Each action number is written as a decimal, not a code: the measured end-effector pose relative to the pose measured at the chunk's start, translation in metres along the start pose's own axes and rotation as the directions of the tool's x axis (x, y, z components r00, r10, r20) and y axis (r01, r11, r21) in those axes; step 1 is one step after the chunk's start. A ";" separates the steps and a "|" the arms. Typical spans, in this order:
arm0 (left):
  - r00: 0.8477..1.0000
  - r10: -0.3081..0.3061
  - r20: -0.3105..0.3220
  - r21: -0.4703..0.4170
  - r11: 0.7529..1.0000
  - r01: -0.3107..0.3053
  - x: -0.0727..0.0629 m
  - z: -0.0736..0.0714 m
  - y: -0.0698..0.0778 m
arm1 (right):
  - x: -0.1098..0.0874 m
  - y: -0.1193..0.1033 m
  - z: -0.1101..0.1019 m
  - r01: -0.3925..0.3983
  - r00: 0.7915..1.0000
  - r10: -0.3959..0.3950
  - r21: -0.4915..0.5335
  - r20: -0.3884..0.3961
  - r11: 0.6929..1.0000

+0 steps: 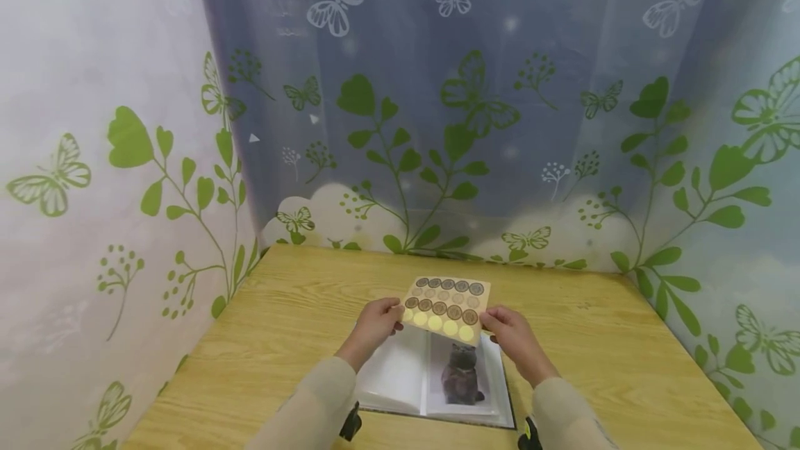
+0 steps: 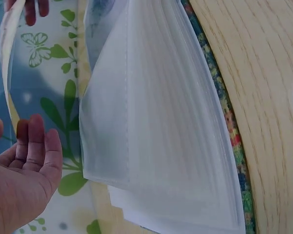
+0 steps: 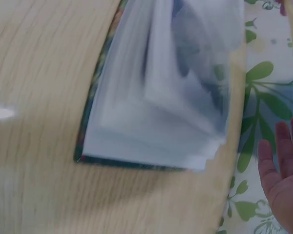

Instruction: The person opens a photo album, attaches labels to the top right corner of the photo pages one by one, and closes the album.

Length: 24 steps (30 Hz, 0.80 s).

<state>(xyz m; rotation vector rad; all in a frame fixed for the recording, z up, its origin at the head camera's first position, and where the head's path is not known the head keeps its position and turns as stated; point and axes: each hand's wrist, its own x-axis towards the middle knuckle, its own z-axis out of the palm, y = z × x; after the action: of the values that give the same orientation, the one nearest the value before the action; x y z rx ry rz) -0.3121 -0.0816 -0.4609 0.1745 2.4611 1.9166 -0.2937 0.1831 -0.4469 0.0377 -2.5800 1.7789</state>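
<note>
Between my two hands a sheet of round stickers (image 1: 446, 302) is held up, with rows of dark-rimmed, pale and yellow circles. My left hand (image 1: 377, 325) pinches its left edge, and my right hand (image 1: 512, 339) pinches the right edge. Below the sheet, an open photo album (image 1: 394, 370) with clear sleeves lies on the table. Its right page bears a picture of a dark grey animal (image 1: 461, 380), partly covered by the sheet at the top. The left wrist view shows the album's fanned stack of sleeves (image 2: 161, 107) and the sheet edge-on (image 2: 8, 63).
The wood-grain table (image 1: 300, 297) stretches out on both sides of the album. A curtain (image 1: 406, 158) printed with leaves and butterflies stands along the table's back, with similar hangings at left and right. Dark wrist straps (image 1: 351, 422) show near the sleeves.
</note>
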 end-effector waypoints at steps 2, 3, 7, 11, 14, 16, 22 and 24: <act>1.000 -0.005 0.007 -0.013 1.000 0.005 -0.001 0.000 0.001 | -0.002 0.003 -0.003 -0.004 1.000 0.004 -0.013 0.003 1.000; 1.000 -0.014 0.013 -0.023 1.000 0.015 -0.002 0.000 0.001 | -0.002 0.004 -0.004 -0.006 1.000 0.006 -0.021 0.004 1.000; 0.999 -0.033 0.032 -0.080 0.996 0.035 -0.004 0.000 0.002 | -0.003 0.007 -0.006 -0.018 1.000 0.018 -0.046 -0.004 0.999; 0.999 -0.040 0.034 -0.128 0.991 0.044 -0.006 0.001 0.004 | -0.002 0.010 -0.007 -0.026 1.000 0.025 -0.071 -0.017 0.997; 0.998 -0.047 0.038 -0.142 0.988 0.052 -0.006 0.002 0.005 | -0.002 0.012 -0.007 -0.030 0.999 0.028 -0.088 -0.024 0.996; 0.997 -0.065 0.044 -0.149 0.986 0.071 -0.006 0.002 0.006 | -0.001 0.013 -0.007 -0.030 0.999 0.027 -0.098 -0.031 0.995; 0.993 -0.098 0.072 -0.180 0.978 0.109 -0.009 0.008 0.006 | -0.002 0.017 -0.009 -0.042 0.998 0.035 -0.141 -0.055 0.989; 0.992 -0.100 0.079 -0.184 0.976 0.113 -0.010 0.011 0.006 | -0.003 0.018 -0.010 -0.045 0.997 0.035 -0.156 -0.066 0.987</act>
<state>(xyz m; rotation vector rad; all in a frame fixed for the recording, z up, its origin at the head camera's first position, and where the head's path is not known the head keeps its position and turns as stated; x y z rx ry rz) -0.3009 -0.0708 -0.4588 0.1015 2.1829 2.0462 -0.2912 0.1992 -0.4602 -0.0704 -2.6839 1.5545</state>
